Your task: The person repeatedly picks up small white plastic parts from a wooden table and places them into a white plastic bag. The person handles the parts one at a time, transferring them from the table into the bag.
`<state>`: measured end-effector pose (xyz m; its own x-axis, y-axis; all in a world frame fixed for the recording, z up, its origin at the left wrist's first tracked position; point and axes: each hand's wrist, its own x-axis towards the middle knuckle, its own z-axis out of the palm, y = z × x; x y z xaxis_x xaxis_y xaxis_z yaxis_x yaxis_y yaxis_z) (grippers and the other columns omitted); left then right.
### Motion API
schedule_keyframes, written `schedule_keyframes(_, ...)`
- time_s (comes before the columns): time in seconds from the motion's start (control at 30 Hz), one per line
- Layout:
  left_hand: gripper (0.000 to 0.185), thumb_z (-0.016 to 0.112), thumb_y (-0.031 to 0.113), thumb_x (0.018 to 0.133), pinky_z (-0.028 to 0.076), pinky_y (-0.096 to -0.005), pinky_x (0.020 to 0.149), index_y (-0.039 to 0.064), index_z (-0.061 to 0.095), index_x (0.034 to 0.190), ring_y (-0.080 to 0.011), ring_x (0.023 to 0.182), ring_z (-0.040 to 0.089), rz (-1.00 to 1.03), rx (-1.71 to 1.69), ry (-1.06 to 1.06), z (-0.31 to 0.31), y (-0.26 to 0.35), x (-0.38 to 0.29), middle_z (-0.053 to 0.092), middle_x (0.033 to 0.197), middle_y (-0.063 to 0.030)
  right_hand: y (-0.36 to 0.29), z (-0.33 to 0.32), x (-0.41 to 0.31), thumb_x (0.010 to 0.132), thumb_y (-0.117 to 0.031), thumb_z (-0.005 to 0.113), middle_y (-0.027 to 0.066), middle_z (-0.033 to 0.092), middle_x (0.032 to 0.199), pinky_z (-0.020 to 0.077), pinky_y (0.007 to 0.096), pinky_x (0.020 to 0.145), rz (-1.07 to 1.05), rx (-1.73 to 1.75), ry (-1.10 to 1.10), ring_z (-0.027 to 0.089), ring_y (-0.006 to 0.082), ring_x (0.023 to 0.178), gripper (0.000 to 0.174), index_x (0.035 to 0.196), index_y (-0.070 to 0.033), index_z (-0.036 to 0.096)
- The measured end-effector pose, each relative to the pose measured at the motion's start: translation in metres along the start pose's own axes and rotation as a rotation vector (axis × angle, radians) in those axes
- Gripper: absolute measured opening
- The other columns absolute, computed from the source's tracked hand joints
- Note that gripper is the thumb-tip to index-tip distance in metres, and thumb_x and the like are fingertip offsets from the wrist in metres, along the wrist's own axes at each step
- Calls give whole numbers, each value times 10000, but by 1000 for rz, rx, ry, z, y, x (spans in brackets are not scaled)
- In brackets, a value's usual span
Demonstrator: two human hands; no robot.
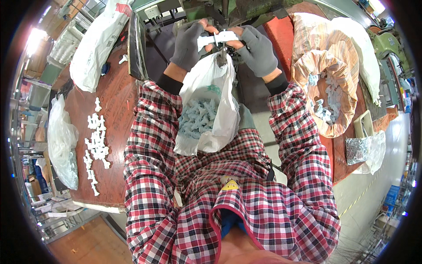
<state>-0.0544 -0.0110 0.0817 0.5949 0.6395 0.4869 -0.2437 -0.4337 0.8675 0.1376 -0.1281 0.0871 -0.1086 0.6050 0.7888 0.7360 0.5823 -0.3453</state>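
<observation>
In grey fingerless gloves, my left hand [190, 44] and my right hand [257, 50] grip opposite ends of a white plastic part [218, 37]. They hold it level at the metal spindle of a green machine [260, 10]. Just below hangs an open white bag [224, 109] on the machine's metal rod. Inside it lie many small pale blue plastic pieces [197, 117]. What the machine's tip does to the part is hidden by the fingers.
On the wooden table [115, 115] at the left lie several white plastic parts [98, 142], a clear plastic bag [62, 142] and a full white sack [99, 46]. At the right, an open orange-striped sack [298, 69] holds pale pieces, beside a beige container [363, 124] and a silvery packet [357, 150].
</observation>
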Motion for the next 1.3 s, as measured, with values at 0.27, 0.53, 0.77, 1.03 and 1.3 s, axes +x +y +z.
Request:
schedule_keyframes(0.27, 466, 754, 388, 839, 510, -376, 757, -14, 556, 966, -328, 867, 653, 328, 407, -140, -13, -10, 5, 675, 988, -151, 6, -6, 7, 947, -288, 642, 159, 624, 944, 486, 438, 694, 54, -59, -210, 616, 379, 845, 318, 1139, -36, 613)
schedule_keyframes(0.53, 609, 635, 597, 875, 486, -415, 758, 17, 677, 1056, -368, 844, 635, 410, 610, -204, -21, -14, 16, 659, 913, -153, 7, -10, 13, 952, -297, 627, 192, 618, 901, 480, 454, 670, 46, -25, -217, 618, 396, 808, 312, 1118, -32, 619)
schedule_keyframes(0.77, 776, 541, 707, 883, 511, -388, 792, -41, 624, 1070, -325, 906, 667, 16, 304, -232, -15, -26, 8, 684, 1001, -165, 17, 0, -6, 948, -307, 636, 202, 650, 948, 489, 436, 674, 56, 0, -202, 634, 391, 820, 362, 1121, 11, 633)
schedule_keyframes(1.03, 255, 519, 217, 952, 484, -283, 731, 4, 623, 1046, -145, 819, 593, -386, -26, 174, 10, -8, 0, 653, 878, -72, 3, 14, -20, 962, -255, 631, 174, 649, 870, 496, 403, 670, 220, 167, -52, 633, 370, 756, 310, 1176, -31, 636)
schedule_keyframes(1.3, 223, 499, 153, 953, 450, -289, 756, -10, 613, 1052, -134, 791, 552, -383, -273, 375, 25, -15, 0, 633, 861, -55, -22, 39, -34, 1020, -171, 515, 137, 617, 833, 473, 352, 640, 499, 126, 219, 608, 282, 699, 247, 1174, -30, 648)
